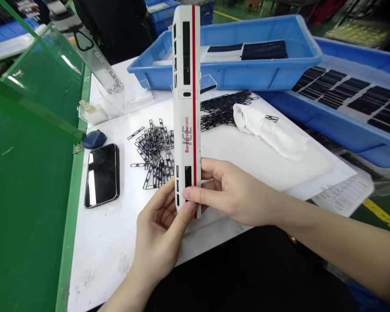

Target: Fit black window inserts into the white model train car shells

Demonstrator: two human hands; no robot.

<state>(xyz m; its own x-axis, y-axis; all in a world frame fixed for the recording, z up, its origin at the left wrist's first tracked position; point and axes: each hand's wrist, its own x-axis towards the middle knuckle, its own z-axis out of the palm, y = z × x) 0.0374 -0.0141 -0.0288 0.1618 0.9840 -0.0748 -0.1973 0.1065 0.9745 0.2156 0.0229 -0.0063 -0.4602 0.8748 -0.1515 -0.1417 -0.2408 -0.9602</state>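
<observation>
A white model train car shell (184, 108) with a red stripe, dark windows and "ICE Bordrestaurant" lettering stands lengthwise before me. Around its near end, my left hand (164, 225) grips from the left, with the thumb on its face. My right hand (225, 188) clasps the same end from the right, its thumb over the lowest dark window. Behind the shell, to the left, lies a pile of small black window frames (154, 151). More black frame strips (224, 108) are heaped to the right, beside a crumpled white wrapping (269, 132) carrying one small black frame.
A black phone (102, 175) and a dark blue rounded object (94, 139) lie left, near a green partition (22, 186). A clear bottle (97, 65) stands behind. Blue bins (247, 76) with dark parts line the back and right. A person in dark clothing (112, 26) is beyond.
</observation>
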